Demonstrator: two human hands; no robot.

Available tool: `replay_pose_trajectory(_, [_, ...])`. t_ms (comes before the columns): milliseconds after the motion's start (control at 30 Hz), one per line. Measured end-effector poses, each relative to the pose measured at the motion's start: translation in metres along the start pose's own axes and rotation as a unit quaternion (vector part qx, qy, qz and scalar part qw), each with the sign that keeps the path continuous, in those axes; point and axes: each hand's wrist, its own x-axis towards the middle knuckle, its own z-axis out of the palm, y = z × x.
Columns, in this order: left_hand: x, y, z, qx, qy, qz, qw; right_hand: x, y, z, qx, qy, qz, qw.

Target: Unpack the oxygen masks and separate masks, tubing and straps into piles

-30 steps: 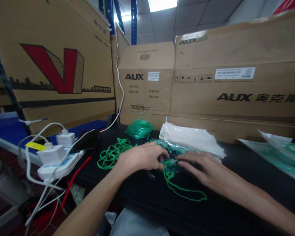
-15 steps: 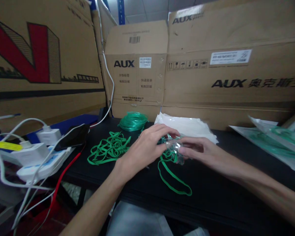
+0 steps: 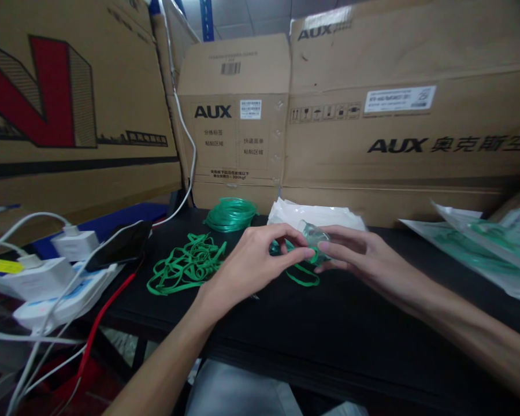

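Our right hand (image 3: 364,253) grips clear plastic (image 3: 315,234); our left hand (image 3: 256,252) pinches green strap (image 3: 304,279). Tubing (image 3: 231,216) lies near the tabletop's (image 3: 329,323) rear edge.

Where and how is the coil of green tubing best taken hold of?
Probably best from above, with the nearer left hand once free, gripping all the stacked loops at the right rim of the coil. It lies flat, so gripping the whole bundle should prevent unwinding. The AUX carton stands behind and the heap of green straps lies in front, so those sides look less free.
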Motion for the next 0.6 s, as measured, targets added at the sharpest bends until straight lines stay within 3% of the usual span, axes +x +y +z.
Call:
replay_pose_trajectory(267, [-0.001, -0.002, 0.005, 0.037, -0.025, 0.04, 0.998, -0.001, -0.005, 0.005, -0.045, 0.016, -0.007, 0.999])
replay_pose_trajectory(600, [-0.001, -0.005, 0.005, 0.077, -0.03, 0.075, 0.994, 0.001, -0.005, -0.007, -0.16, 0.024, -0.074, 0.984])
